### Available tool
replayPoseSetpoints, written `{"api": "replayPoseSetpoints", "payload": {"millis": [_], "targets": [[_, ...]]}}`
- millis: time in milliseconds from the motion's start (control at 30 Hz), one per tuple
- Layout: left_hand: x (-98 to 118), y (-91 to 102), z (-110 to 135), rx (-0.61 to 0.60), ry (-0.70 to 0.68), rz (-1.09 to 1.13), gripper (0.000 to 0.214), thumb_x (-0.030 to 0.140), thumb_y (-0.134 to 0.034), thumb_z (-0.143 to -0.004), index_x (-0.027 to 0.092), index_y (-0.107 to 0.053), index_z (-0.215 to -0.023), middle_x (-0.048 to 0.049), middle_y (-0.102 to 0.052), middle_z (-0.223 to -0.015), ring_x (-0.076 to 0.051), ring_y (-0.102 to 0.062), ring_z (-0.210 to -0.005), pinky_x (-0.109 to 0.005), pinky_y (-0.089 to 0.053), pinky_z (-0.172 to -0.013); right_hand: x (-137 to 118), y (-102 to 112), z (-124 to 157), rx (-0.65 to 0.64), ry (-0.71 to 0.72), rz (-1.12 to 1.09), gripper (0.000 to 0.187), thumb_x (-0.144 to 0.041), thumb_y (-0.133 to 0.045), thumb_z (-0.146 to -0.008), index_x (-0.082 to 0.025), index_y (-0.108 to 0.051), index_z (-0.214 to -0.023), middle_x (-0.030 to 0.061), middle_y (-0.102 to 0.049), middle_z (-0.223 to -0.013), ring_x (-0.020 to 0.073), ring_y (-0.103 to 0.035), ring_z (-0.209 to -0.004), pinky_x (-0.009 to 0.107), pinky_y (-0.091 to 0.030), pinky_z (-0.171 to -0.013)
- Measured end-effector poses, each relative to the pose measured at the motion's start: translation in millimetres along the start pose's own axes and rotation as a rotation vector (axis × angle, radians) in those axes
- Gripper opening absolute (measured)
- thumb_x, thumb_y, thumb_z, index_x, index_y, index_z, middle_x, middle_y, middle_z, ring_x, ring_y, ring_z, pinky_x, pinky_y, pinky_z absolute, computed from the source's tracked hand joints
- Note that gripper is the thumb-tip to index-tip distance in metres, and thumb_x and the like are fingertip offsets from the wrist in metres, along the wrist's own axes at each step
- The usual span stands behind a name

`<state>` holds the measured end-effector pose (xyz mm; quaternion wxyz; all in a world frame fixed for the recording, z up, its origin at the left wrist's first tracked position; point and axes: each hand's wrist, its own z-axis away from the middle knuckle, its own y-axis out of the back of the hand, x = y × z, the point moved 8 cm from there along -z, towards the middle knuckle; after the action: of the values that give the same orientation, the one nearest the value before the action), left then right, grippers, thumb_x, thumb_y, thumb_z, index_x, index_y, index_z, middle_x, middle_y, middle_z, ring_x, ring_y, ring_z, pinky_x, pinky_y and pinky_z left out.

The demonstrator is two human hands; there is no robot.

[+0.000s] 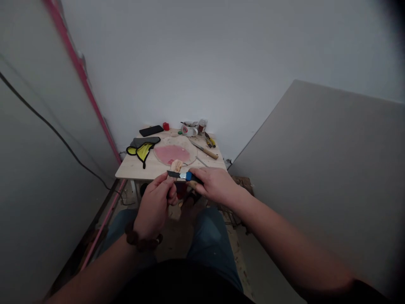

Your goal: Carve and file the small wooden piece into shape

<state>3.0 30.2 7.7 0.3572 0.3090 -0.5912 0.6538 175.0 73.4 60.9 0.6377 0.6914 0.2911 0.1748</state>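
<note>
My left hand (154, 205) is closed round a small pale wooden piece (176, 165) held upright above my lap. My right hand (215, 184) grips a knife with a blue handle (189, 176). Its dark blade (173, 174) lies across the base of the wooden piece, against my left thumb. A beaded bracelet (142, 241) circles my left wrist. Both hands are in front of the near edge of a small light wooden table (133, 168).
On the table: a round board with a pink patch (172, 153), a yellow and black cloth (142, 150), a black phone (151, 130), a red cap (166, 126), a mug (189, 130), a wooden-handled tool (206, 150). Grey panels stand left and right; a pink strip (91, 101) leans left.
</note>
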Motion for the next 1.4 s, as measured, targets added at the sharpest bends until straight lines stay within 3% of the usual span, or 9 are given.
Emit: {"api": "replayPoseSetpoints", "payload": {"millis": [267, 333, 433, 500, 567, 733, 833, 1100, 1400], "targets": [[1.4, -5.9, 6.0, -0.008, 0.039, 0.033, 0.034, 0.034, -0.089, -0.091, 0.023, -0.058, -0.083, 0.0091, -0.047, -0.061, -0.008, -0.034, -0.052, -0.023, -0.03, -0.05, 11.9, -7.6, -4.2, 0.008, 0.033, -0.008, 0.046, -0.049, -0.067, -0.115, -0.026, -0.073, -0.154, 0.0144, -0.086, -0.132, 0.0329, -0.079, -0.114, 0.037, -0.051, -0.086], [7.5, 0.6, 12.5, 0.01, 0.012, 0.015, 0.035, 0.037, -0.09, -0.091, 0.022, -0.06, -0.084, 0.0091, -0.045, -0.059, -0.008, -0.034, -0.051, -0.024, -0.031, -0.05, 47.8, -5.3, -4.1, 0.015, -0.111, -0.02, 0.043, -0.05, -0.066, -0.114, -0.027, -0.077, -0.149, 0.0139, -0.088, -0.127, 0.033, -0.08, -0.109, 0.037, -0.051, -0.084], [15.8, 18.9, 22.3, 0.056, -0.036, -0.026, 0.033, 0.043, -0.09, -0.095, 0.023, -0.064, -0.09, 0.0084, -0.046, -0.06, -0.01, -0.038, -0.053, -0.025, -0.035, -0.051, 126.9, 8.0, 10.4, 0.049, -0.52, -0.025, 0.042, -0.047, -0.059, -0.116, -0.024, -0.084, -0.14, 0.0154, -0.089, -0.115, 0.0328, -0.08, -0.096, 0.036, -0.05, -0.076], [14.3, 27.9, 23.2, 0.056, -0.03, -0.042, 0.037, 0.046, -0.092, -0.094, 0.023, -0.064, -0.089, 0.0076, -0.047, -0.06, -0.01, -0.037, -0.053, -0.025, -0.035, -0.051, 148.7, 22.2, 17.6, 0.144, -0.59, -0.038, 0.048, -0.05, -0.055, -0.117, -0.023, -0.081, -0.147, 0.016, -0.089, -0.123, 0.0346, -0.08, -0.102, 0.036, -0.051, -0.077], [10.8, 33.3, 18.8, 0.076, -0.03, -0.056, 0.036, 0.047, -0.092, -0.093, 0.023, -0.065, -0.091, 0.0066, -0.051, -0.064, -0.01, -0.039, -0.054, -0.025, -0.036, -0.052, 134.1, 27.1, 15.5, 0.171, -0.496, -0.072, 0.051, -0.053, -0.056, -0.116, -0.024, -0.079, -0.151, 0.0151, -0.089, -0.127, 0.035, -0.08, -0.106, 0.036, -0.052, -0.08], [7.1, 19.1, 5.6, 0.029, -0.028, -0.148, 0.032, 0.051, -0.085, -0.097, 0.025, -0.069, -0.104, 0.0032, -0.061, -0.072, -0.015, -0.052, -0.061, -0.028, -0.043, -0.059, 16.4, 14.4, 0.0, 0.045, -0.056, -0.155, 0.041, -0.052, -0.059, -0.118, -0.027, -0.077, -0.146, 0.0105, -0.088, -0.129, 0.0311, -0.08, -0.111, 0.036, -0.052, -0.087], [5.7, 10.5, 5.7, -0.027, 0.005, -0.174, 0.025, 0.047, -0.08, -0.099, 0.026, -0.069, -0.106, 0.0, -0.069, -0.081, -0.018, -0.059, -0.068, -0.029, -0.047, -0.064, -20.0, 12.0, -1.4, -0.009, 0.034, -0.081, 0.04, -0.052, -0.06, -0.119, -0.025, -0.075, -0.145, 0.0114, -0.088, -0.127, 0.0306, -0.079, -0.11, 0.036, -0.049, -0.085], [-8.7, 6.5, 3.3, -0.089, 0.111, -0.166, 0.035, 0.036, -0.078, -0.096, 0.026, -0.05, -0.077, 0.0061, -0.046, -0.064, -0.014, -0.036, -0.056, -0.03, -0.032, -0.055, -20.1, 12.6, 1.5, -0.08, 0.045, 0.078, 0.04, -0.055, -0.06, -0.121, -0.023, -0.074, -0.138, 0.0123, -0.087, -0.115, 0.0292, -0.078, -0.098, 0.035, -0.039, -0.075], [-10.9, 9.1, 2.7, -0.065, 0.072, -0.153, 0.038, 0.04, -0.08, -0.099, 0.026, -0.05, -0.08, 0.0069, -0.045, -0.063, -0.012, -0.034, -0.053, -0.029, -0.028, -0.052, -18.5, 9.8, 4.0, -0.101, 0.039, 0.062, 0.038, -0.054, -0.059, -0.121, -0.024, -0.074, -0.139, 0.0125, -0.087, -0.116, 0.0296, -0.077, -0.098, 0.036, -0.038, -0.074]]}}
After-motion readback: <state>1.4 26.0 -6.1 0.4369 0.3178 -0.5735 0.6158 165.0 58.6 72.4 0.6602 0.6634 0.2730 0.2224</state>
